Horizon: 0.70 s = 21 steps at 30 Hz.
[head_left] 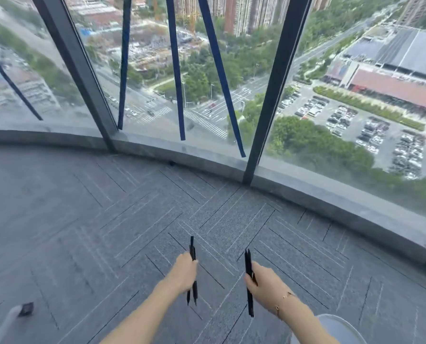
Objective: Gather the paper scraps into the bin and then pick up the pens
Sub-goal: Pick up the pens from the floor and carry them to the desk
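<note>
My left hand (185, 271) is closed around two black pens (192, 249) that stick out above and below the fist, held roughly upright over the grey carpet. My right hand (264, 281) grips black pens (248, 261) too, two by the look of the tips, also upright; a thin gold bracelet sits on that wrist. Both hands hover side by side at the lower middle of the view. No paper scraps and no bin are in view.
Grey carpet tiles (107, 219) cover the floor up to a curved sill (306, 194) under floor-to-ceiling windows with dark mullions (276, 95). A small dark object on a white cable (26, 309) lies at the lower left. A pale garment edge (335, 326) shows at the bottom right.
</note>
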Each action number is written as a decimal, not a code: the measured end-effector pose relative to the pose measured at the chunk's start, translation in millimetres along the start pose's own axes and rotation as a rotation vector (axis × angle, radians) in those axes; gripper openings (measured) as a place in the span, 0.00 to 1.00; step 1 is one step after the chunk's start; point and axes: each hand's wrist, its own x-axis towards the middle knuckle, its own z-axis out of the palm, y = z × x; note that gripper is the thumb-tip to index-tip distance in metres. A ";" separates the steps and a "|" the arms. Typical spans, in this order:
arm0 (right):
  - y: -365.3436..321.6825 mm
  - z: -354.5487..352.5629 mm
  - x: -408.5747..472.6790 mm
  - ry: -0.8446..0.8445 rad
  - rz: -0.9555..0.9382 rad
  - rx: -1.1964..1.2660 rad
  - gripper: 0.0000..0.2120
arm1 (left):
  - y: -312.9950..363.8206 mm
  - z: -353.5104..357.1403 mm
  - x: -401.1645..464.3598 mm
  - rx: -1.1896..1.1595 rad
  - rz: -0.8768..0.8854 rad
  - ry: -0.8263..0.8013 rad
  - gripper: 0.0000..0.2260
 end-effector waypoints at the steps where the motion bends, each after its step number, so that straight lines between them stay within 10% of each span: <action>1: -15.8 -12.6 -8.2 0.006 -0.003 -0.008 0.10 | 3.9 -17.1 -10.0 -0.001 0.004 0.027 0.10; 21: -247.9 -51.6 -68.4 -0.248 -0.569 -0.405 0.07 | -75.7 -147.7 -233.8 -0.286 -0.422 0.432 0.14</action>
